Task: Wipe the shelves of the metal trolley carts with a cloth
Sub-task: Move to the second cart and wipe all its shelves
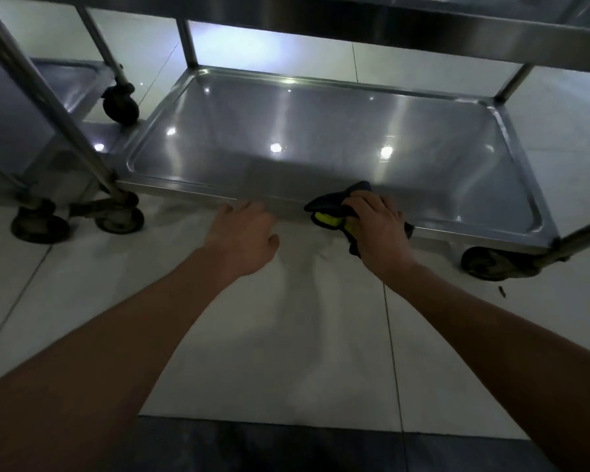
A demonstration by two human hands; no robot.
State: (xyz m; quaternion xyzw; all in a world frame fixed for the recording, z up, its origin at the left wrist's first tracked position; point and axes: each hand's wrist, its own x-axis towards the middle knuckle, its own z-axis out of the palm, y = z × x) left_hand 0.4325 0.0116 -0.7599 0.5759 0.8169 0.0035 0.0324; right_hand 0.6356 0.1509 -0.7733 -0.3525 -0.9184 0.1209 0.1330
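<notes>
The bottom shelf [321,131] of a stainless steel trolley lies low over the tiled floor, shiny with light spots. My right hand [377,229] grips a dark cloth with a yellow patch [331,207] and holds it against the shelf's near rim. My left hand [244,233] hovers just left of it, fingers loosely spread, fingertips at the rim's front edge; contact is unclear. The shelf above [423,25] overhangs the top of the view.
A second metal trolley [31,107] stands at the left, its slanted leg [48,97] and castors [120,219] close to the first cart's corner. Another castor [491,264] sits under the right corner. A dark strip crosses the pale tiled floor [286,335] nearest me.
</notes>
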